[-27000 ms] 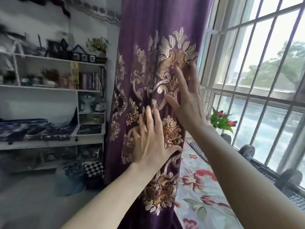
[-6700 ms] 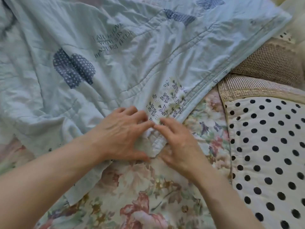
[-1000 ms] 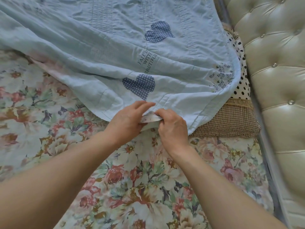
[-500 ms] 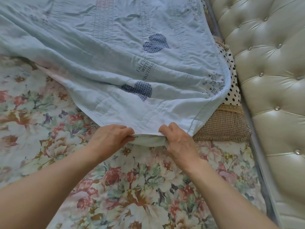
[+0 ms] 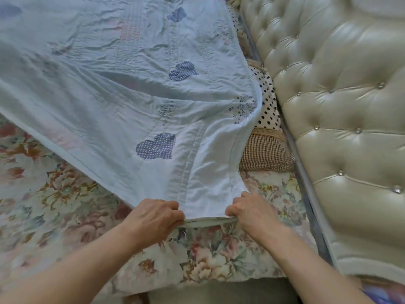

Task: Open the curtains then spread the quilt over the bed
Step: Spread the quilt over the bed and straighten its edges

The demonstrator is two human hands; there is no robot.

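Observation:
A pale blue quilt (image 5: 122, 88) with blue dotted heart patches lies stretched across the bed's floral sheet (image 5: 65, 198). Its near corner is lifted off the sheet. My left hand (image 5: 154, 218) grips the quilt's near edge with curled fingers. My right hand (image 5: 249, 211) pinches the same edge at the corner, a short way to the right. The edge runs taut between both hands. The curtains are out of view.
A cream tufted headboard (image 5: 337, 110) runs along the right. A polka-dot pillow (image 5: 268, 102) and a brown checked pillow (image 5: 265, 152) lie against it, partly under the quilt. The mattress's near edge (image 5: 197, 279) is close below my arms.
Both hands have drawn the quilt's corner toward me and the near edge of the bed, and have moved further apart. The quilt covers more of the sheet.

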